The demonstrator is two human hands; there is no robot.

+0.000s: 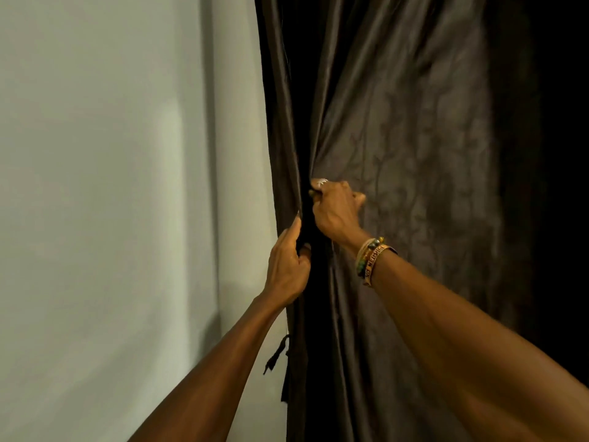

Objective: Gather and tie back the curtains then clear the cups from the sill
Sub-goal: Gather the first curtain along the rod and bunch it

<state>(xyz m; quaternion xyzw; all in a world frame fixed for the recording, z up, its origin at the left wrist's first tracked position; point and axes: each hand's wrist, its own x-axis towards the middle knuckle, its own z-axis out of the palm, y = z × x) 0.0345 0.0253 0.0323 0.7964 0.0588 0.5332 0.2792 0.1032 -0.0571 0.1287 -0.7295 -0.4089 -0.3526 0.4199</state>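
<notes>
A dark brown patterned curtain [398,138] hangs over the right half of the view, bunched into folds along its left edge. My left hand [288,266] grips that bunched edge from the left, thumb up along the fold. Just above it, my right hand [336,208] clutches a fold of the same curtain; its wrist wears several bracelets. A dark tie strip [276,354] dangles beside the curtain edge below my left forearm. No cups or sill are in view.
A pale plain wall [111,186] fills the left half, with a vertical corner line [210,154] near the curtain. The far right is in deep shadow.
</notes>
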